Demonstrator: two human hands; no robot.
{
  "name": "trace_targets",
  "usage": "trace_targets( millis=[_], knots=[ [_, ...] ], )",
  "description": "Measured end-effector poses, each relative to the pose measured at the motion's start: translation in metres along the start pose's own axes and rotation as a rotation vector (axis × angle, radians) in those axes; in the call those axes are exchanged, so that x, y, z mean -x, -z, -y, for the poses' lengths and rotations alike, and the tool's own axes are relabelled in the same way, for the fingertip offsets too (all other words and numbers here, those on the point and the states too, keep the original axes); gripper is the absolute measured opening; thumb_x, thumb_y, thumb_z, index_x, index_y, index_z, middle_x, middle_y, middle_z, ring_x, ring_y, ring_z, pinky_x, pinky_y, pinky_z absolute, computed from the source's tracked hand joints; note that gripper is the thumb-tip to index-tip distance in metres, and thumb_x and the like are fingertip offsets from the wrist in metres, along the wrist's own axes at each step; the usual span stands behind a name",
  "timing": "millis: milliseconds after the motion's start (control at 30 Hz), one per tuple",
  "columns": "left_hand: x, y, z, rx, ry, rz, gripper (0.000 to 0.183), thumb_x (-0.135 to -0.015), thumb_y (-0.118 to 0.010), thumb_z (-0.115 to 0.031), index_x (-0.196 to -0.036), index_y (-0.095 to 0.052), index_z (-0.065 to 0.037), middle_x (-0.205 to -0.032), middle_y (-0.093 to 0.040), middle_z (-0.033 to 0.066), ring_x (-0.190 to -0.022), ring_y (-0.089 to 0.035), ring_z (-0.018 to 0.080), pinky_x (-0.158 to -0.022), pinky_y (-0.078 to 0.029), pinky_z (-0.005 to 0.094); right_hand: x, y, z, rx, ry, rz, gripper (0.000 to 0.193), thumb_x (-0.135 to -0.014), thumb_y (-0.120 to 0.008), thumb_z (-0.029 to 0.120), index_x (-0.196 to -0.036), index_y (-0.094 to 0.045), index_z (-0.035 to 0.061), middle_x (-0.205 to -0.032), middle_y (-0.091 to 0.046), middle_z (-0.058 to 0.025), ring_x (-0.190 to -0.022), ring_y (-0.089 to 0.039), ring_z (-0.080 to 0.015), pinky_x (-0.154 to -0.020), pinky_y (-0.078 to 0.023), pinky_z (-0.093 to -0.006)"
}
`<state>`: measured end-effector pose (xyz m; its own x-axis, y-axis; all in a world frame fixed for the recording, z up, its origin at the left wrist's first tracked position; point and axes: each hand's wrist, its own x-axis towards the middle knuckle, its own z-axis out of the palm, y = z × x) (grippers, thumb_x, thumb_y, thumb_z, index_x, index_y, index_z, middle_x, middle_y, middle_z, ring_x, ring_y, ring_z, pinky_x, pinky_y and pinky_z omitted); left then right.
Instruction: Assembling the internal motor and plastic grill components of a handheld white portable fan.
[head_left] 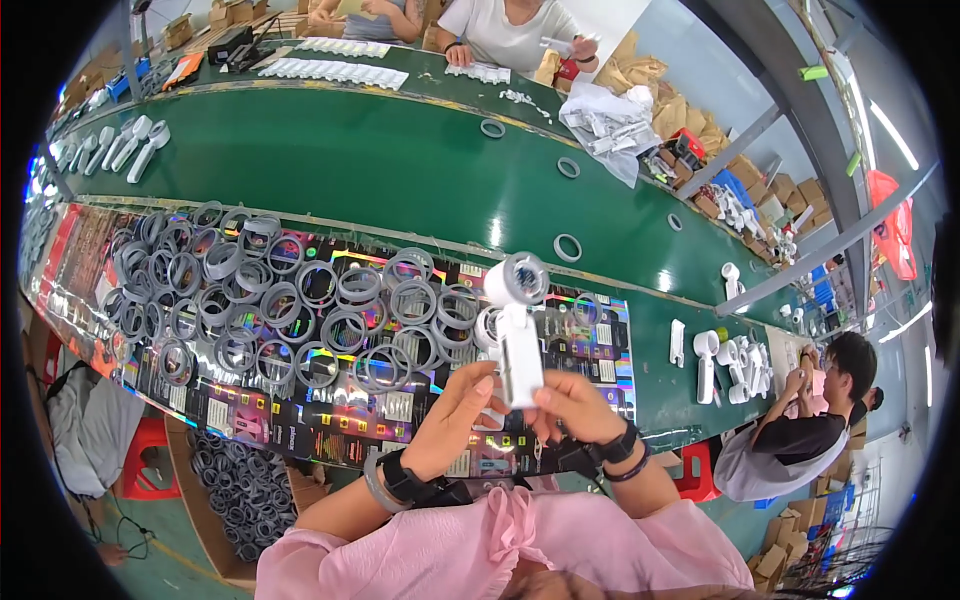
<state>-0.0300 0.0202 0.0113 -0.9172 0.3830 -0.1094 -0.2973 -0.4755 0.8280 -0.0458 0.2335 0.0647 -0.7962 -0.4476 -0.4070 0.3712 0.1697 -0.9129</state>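
Note:
A white handheld fan (519, 350) stands nearly upright before me, its round head at the top and a long slot down its handle. My right hand (580, 408) is closed on the handle's lower end, thumb and fingers pinching it. On the other side, my left hand (452, 418) is closed about the handle's lower left, its fingertips partly hidden behind the handle. Another round white part shows behind the fan, mostly covered. Many grey plastic rings (282, 304) lie loose and overlapping on the printed sheet (340, 440) to the left of the fan.
Beyond the sheet runs a green conveyor belt (380, 150) carrying scattered grey rings (567, 248). White fans (706, 365) lie at right; more (150, 150) lie far left. A carton of rings (215, 540) stands below the table. Co-workers sit opposite and at right (800, 430).

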Motion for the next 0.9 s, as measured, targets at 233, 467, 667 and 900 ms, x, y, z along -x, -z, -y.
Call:
trace_targets(
  millis=[233,467,667,900],
  knots=[
    [0.017,0.028,-0.022,0.006,-0.027,-0.044,0.023,-0.098,-0.051,-0.015,-0.118,-0.054,-0.002,-0.101,-0.062,0.0082,-0.084,-0.061,0.0142,-0.071,-0.051,0.0274,-0.081,0.076,0.047,0.164,-0.051,-0.091,0.036,-0.099,-0.05,0.038,-0.093,-0.057,0.0032,-0.077,-0.063,-0.0027,-0.05,-0.058,-0.0067,-0.037,-0.041,-0.0178],
    [0.021,0.052,-0.048,-0.111,-0.089,-0.269,0.018,-0.098,-0.049,-0.009,-0.114,-0.054,-0.001,-0.087,-0.058,0.0036,-0.059,-0.053,0.0064,-0.048,-0.043,0.019,-0.201,0.129,0.055,0.149,-0.085,-0.161,0.04,-0.098,-0.051,0.039,-0.096,-0.058,0.0,-0.071,-0.061,-0.0027,-0.047,-0.056,-0.0063,-0.035,-0.038,-0.0184],
    [0.061,0.08,-0.037,-0.36,0.006,-0.454,0.016,-0.097,-0.05,-0.013,-0.09,-0.057,0.0,-0.052,-0.046,-0.0011,-0.037,-0.037,0.0047,-0.034,-0.023,0.0216,-0.235,0.139,0.044,0.798,-0.052,-0.25,0.05,-0.092,-0.056,0.043,-0.076,-0.065,-0.0025,-0.066,-0.065,-0.0091,-0.049,-0.061,-0.0182,-0.046,-0.046,-0.0323],
    [0.093,0.127,0.008,-1.562,-0.577,-0.403,0.017,-0.09,-0.065,-0.017,-0.1,-0.062,-0.004,-0.077,-0.062,0.0088,-0.056,-0.053,0.021,-0.048,-0.043,0.0358,-0.194,0.188,0.031,1.585,0.1,-0.589,0.031,-0.079,-0.07,0.035,-0.085,-0.064,0.0048,-0.079,-0.066,-0.0139,-0.079,-0.067,-0.0323,-0.067,-0.053,-0.0435]
  ],
)
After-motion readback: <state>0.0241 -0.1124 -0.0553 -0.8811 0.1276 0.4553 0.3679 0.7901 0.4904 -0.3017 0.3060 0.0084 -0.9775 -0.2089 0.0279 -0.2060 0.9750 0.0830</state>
